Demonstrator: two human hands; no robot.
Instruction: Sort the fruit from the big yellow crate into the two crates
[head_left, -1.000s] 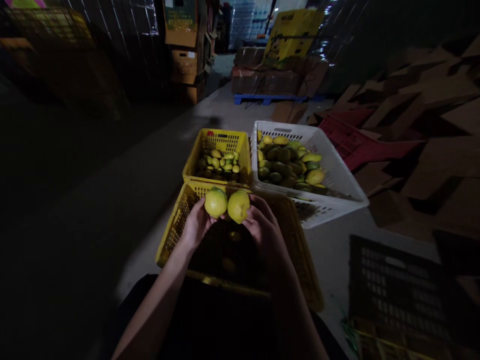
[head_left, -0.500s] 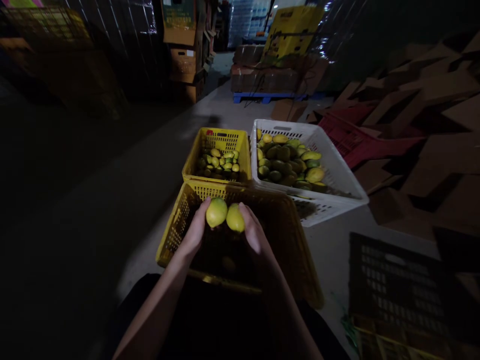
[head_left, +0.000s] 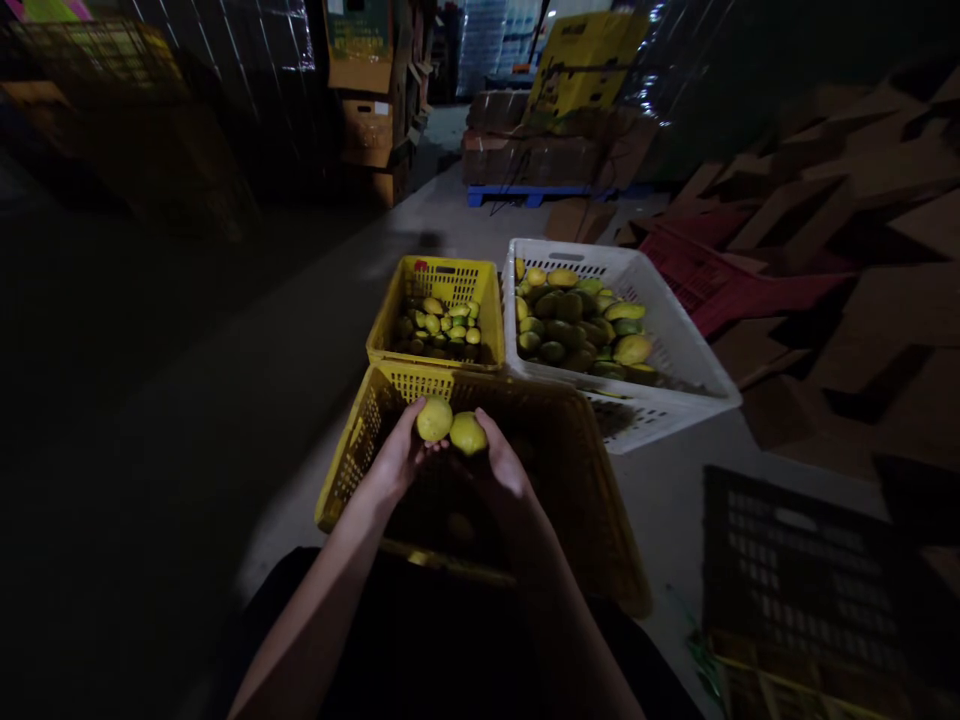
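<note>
On the floor ahead of the seated person: crates and loose cardboard, listed below by size.
Floor (head_left: 315, 330): pale concrete, lit down the middle, dark to the left.
Cardboard pile (head_left: 840, 230): flattened brown boxes heaped at the right, well apart from the hands; a red crate (head_left: 705, 285) lies among them.
White crate (head_left: 675, 345): beyond the near crate and to its right, holding green and yellow fruit heaped about halfway up its walls.
Near yellow crate (head_left: 352, 450): directly before the person's lap, its far wall just beside both other fruit crates; the inside is dark, with one dim fruit low down.
Dark crate (head_left: 787, 570): at the lower right, contents not discernible.
Far yellow crate (head_left: 480, 300): smaller, just left of the white crate, holding small green-yellow fruit.
Left hand (head_left: 397, 462): raised over the near yellow crate, fingers curled up around the left lemon (head_left: 434, 419) — gripped from below and from the side.
Right hand (head_left: 504, 468): alongside it, fingers closed about the right lemon (head_left: 467, 434), thumb side towards the other fruit.
Lemons: both yellow-green, touching each other, held above the far end of the near yellow crate — not resting on anything.
</note>
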